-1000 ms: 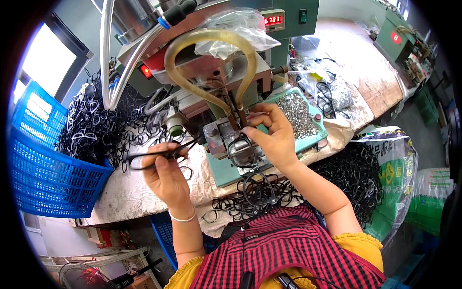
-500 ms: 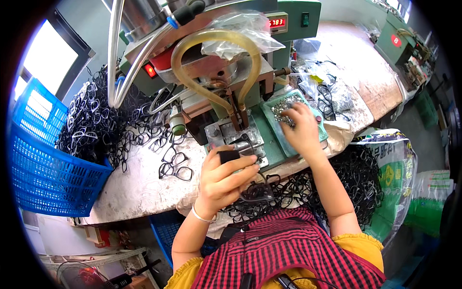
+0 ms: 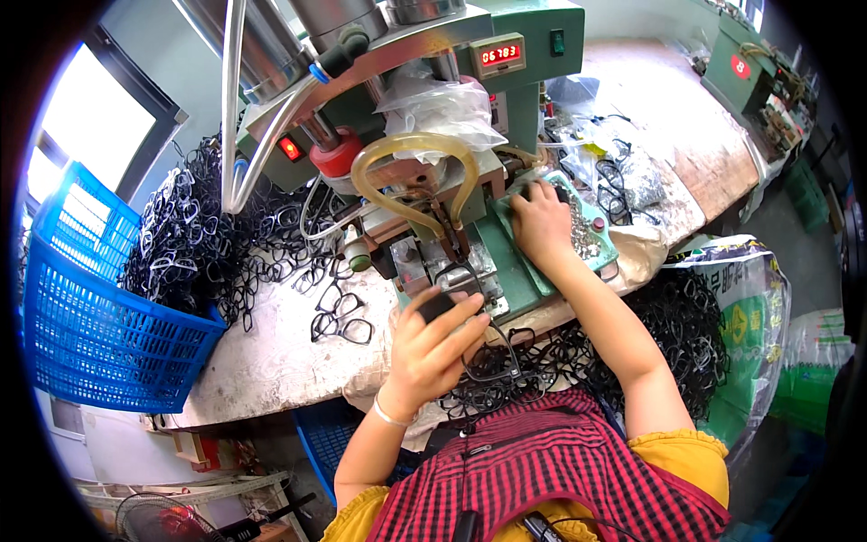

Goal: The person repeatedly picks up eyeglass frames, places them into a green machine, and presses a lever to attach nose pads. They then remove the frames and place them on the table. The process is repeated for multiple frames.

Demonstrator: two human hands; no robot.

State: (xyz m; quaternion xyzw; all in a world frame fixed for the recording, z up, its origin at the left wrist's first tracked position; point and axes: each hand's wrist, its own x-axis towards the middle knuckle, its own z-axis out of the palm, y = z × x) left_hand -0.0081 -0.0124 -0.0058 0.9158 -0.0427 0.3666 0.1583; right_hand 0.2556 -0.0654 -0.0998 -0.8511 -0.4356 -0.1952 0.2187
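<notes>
My left hand [image 3: 433, 348] grips a black eyeglass frame [image 3: 492, 359] at the near side of a green press's metal fixture [image 3: 474, 282]. Part of that frame reaches onto the fixture, under the two narrow jaws [image 3: 452, 246]. A black wrap [image 3: 436, 308] covers some of this hand's fingers. Over the far left part of a green tray [image 3: 603, 255] is my right hand [image 3: 545, 226], its fingers curled in. What they hold, if anything, is hidden. Small shiny metal pieces [image 3: 582, 233] lie in the tray beside it.
A yellowish tube [image 3: 474, 176] loops above the fixture. Left of the press are a heap of black eyeglass frames [image 3: 185, 226] and a blue basket [image 3: 117, 334]. More frames [image 3: 682, 334] fill a sack [image 3: 754, 316] at the near right. Plastic bags and loose frames [image 3: 612, 190] lie beyond the tray.
My right hand has moved from above the metal pieces to the tray's far left, its fingers curling in. My left hand stays by the fixture. The tube loop appears lower.
</notes>
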